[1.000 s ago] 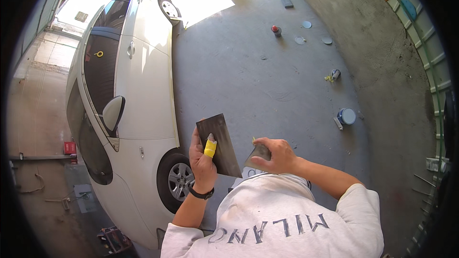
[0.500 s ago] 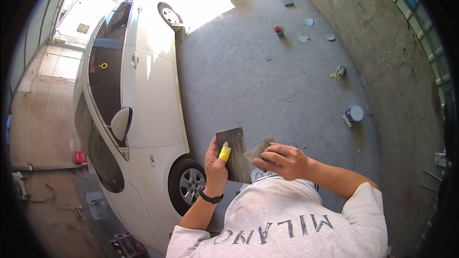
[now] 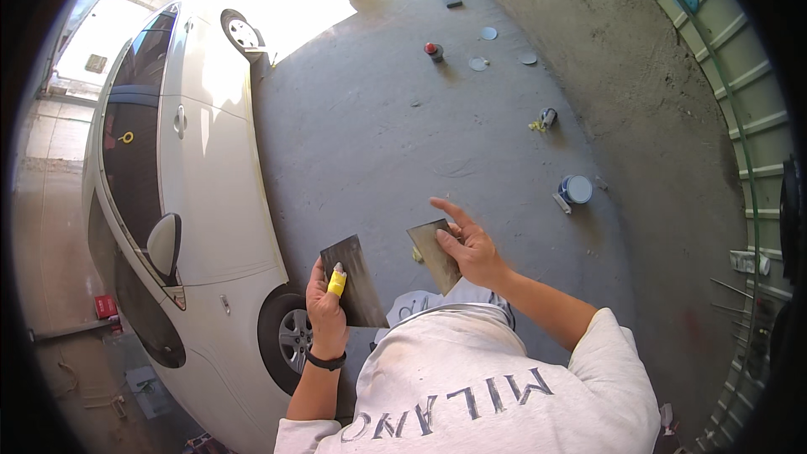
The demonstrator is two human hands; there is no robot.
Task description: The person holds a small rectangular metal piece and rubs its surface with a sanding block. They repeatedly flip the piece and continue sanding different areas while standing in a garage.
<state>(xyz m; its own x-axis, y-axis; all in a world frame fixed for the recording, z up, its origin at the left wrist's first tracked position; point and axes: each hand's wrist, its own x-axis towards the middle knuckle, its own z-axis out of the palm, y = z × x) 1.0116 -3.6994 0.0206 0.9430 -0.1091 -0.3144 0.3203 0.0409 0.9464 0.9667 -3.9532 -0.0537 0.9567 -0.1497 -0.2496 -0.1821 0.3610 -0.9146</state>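
Two hands | left hand (image 3: 326,313) grips dark plate (image 3: 353,281) | right hand (image 3: 471,248) holds spreader (image 3: 435,254)

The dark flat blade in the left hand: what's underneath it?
Under the dark flat blade held by the left hand lies grey concrete floor. The patch directly beneath stays covered.

A round tin with a blue-rimmed white lid (image 3: 576,188) stands on the concrete floor to the right, near the wall. Further off, a small dark can with a red cap (image 3: 433,50) stands upright on the floor. A small red box (image 3: 105,306) lies on the ground left of the car.
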